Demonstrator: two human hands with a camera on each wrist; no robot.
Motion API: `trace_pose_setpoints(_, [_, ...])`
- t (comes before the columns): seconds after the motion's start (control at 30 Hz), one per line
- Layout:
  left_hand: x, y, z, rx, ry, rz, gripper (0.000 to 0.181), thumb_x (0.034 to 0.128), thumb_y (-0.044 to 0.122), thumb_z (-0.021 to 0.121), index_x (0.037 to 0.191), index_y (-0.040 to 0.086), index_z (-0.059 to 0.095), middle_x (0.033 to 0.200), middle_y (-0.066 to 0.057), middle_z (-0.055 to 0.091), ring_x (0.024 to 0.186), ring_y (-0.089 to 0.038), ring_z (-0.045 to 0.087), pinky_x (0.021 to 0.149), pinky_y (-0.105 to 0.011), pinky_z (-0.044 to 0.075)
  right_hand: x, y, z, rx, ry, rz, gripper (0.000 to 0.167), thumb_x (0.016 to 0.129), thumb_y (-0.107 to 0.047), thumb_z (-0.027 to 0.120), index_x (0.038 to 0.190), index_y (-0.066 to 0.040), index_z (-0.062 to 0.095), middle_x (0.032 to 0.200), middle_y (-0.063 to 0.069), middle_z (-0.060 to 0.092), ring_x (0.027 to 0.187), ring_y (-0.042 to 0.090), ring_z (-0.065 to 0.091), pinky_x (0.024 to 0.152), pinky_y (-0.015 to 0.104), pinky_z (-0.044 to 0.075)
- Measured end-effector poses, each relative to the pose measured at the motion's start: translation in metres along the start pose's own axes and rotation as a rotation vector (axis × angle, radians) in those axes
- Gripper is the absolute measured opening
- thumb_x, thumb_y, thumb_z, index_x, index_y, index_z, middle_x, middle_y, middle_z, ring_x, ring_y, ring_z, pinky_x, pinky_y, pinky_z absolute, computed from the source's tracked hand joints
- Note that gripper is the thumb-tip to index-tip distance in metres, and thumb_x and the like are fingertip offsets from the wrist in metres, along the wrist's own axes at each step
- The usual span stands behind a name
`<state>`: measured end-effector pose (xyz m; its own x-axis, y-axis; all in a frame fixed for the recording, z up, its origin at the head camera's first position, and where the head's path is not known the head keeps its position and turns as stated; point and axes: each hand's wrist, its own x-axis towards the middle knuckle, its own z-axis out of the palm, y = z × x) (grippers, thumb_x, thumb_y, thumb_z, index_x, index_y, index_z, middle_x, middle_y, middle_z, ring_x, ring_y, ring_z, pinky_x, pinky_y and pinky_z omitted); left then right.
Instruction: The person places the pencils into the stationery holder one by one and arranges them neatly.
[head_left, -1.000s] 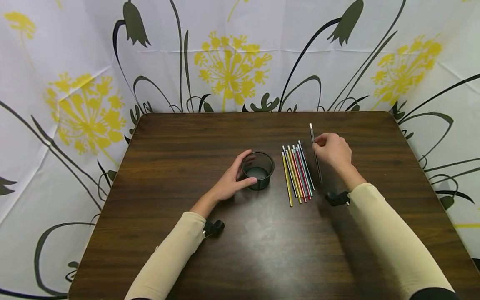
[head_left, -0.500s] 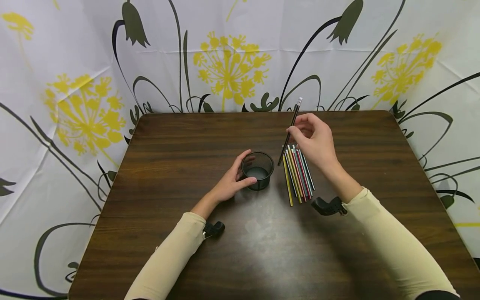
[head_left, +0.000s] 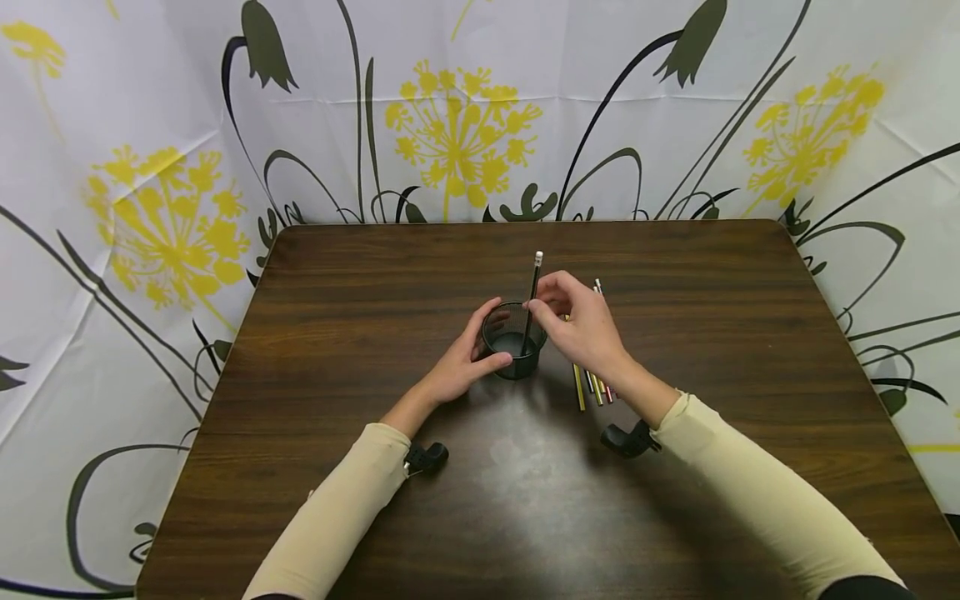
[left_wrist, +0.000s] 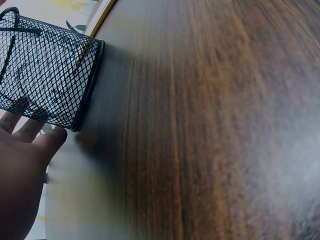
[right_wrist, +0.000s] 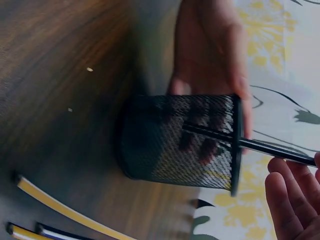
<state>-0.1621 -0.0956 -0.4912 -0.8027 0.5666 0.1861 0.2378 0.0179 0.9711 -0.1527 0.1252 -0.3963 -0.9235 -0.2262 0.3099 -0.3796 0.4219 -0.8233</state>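
A round black mesh cup [head_left: 517, 367] stands upright on the table, with my left hand [head_left: 457, 362] curled round its left side. My right hand [head_left: 585, 325] pinches a black pencil [head_left: 536, 279] between thumb and fingers, just above the cup's right rim. The pencil's lower end is inside the cup, its white eraser end up. In the right wrist view the black pencil [right_wrist: 270, 149] passes through the mouth of the mesh cup [right_wrist: 170, 140]. The left wrist view shows fingers of my left hand [left_wrist: 25, 160] against the mesh cup [left_wrist: 50, 70].
Several coloured pencils [head_left: 579, 390] lie side by side to the right of the cup, partly hidden under my right hand and wrist. The brown wooden table [head_left: 360, 275] ends at a patterned cloth [head_left: 315, 125] behind it.
My right hand has moved left from the right of the coloured pencils, lifting the black pencil over them and lowering it into the cup. My left hand and the cup stay put.
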Motion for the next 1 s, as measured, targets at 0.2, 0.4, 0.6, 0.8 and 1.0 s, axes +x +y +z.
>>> trace_pose_setpoints(0.2, [-0.001, 0.017, 0.002, -0.037, -0.021, -0.005, 0.079, 0.0961, 0.000, 0.059, 0.157, 0.015, 0.011, 0.154, -0.029, 0.023, 0.141, -0.048, 0.023, 0.108, -0.063, 0.025, -0.004, 0.006, 0.010, -0.004, -0.018, -0.018, 0.014, 0.092, -0.010, 0.068, 0.105, -0.006, 0.062, 0.088, 0.001, 0.071, 0.073, 0.012, 0.067, 0.066, 0.032, 0.052])
trace_pose_setpoints(0.4, [-0.003, 0.032, 0.004, -0.064, -0.022, -0.008, 0.077, 0.0963, -0.001, 0.058, 0.156, 0.008, 0.011, 0.153, -0.031, 0.022, 0.140, -0.049, 0.022, 0.107, -0.064, 0.024, -0.008, 0.009, 0.016, -0.060, -0.060, -0.048, 0.018, 0.092, -0.010, 0.068, 0.109, -0.004, 0.066, 0.092, 0.005, 0.072, 0.077, 0.017, 0.069, 0.070, 0.039, 0.055])
trace_pose_setpoints(0.6, [-0.003, 0.034, 0.004, -0.056, -0.013, -0.005, 0.077, 0.0956, -0.005, 0.057, 0.156, 0.005, 0.010, 0.152, -0.030, 0.023, 0.139, -0.051, 0.024, 0.106, -0.065, 0.025, -0.009, 0.010, 0.020, -0.153, -0.130, -0.033, 0.015, 0.092, -0.014, 0.068, 0.106, -0.008, 0.068, 0.096, 0.003, 0.072, 0.080, 0.017, 0.069, 0.070, 0.037, 0.055])
trace_pose_setpoints(0.8, [-0.002, 0.032, 0.004, -0.078, -0.018, -0.019, 0.077, 0.0963, -0.003, 0.056, 0.156, 0.007, 0.009, 0.153, -0.031, 0.021, 0.140, -0.050, 0.023, 0.106, -0.065, 0.025, -0.004, 0.012, 0.021, -0.214, -0.134, 0.013, 0.019, 0.092, -0.017, 0.069, 0.107, -0.005, 0.068, 0.096, 0.005, 0.072, 0.080, 0.016, 0.069, 0.072, 0.035, 0.055])
trace_pose_setpoints(1.0, [-0.002, 0.031, 0.004, -0.092, -0.015, -0.034, 0.078, 0.0963, -0.002, 0.057, 0.157, 0.009, 0.009, 0.154, -0.029, 0.021, 0.140, -0.048, 0.023, 0.107, -0.064, 0.024, 0.003, 0.014, 0.024, -0.234, -0.101, 0.050, 0.017, 0.091, -0.018, 0.070, 0.102, -0.006, 0.069, 0.090, 0.004, 0.072, 0.077, 0.015, 0.069, 0.071, 0.034, 0.055])
